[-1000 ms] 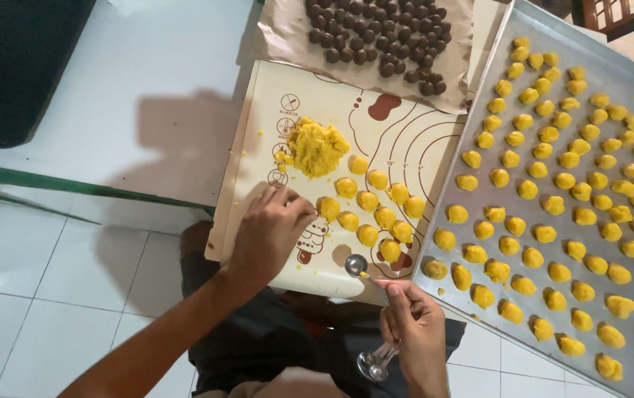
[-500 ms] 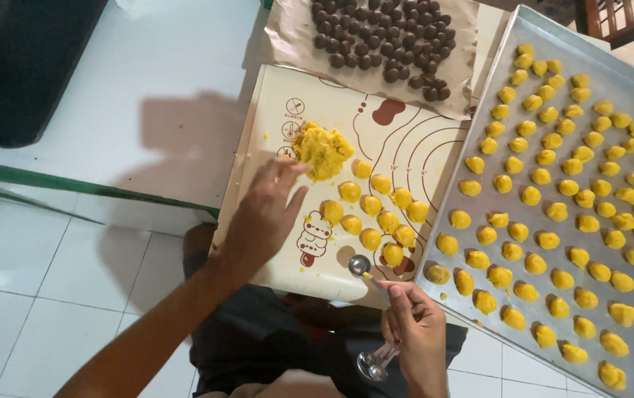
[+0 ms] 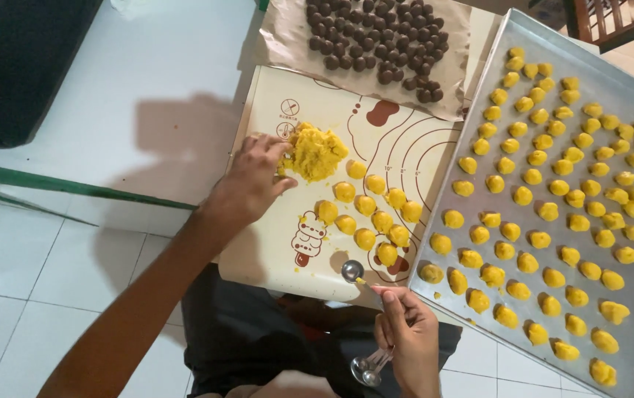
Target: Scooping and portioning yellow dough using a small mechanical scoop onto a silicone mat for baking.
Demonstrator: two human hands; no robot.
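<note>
Head view: metal tray [image 3: 523, 33] of yellow dough balls [image 3: 523, 195], right hand [image 3: 409, 343] gripping measuring spoons [image 3: 354, 271].

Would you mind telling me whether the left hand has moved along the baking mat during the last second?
Yes. The left hand has moved up the baking mat, from beside the small dough balls to the yellow dough lump, which its fingers now touch.

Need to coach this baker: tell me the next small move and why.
Probably pinch a bit off the dough lump and bring it to the spoon. The left hand already has its fingers on the lump's edge, while the right hand holds the spoon, its bowl seemingly empty, over the mat.
</note>
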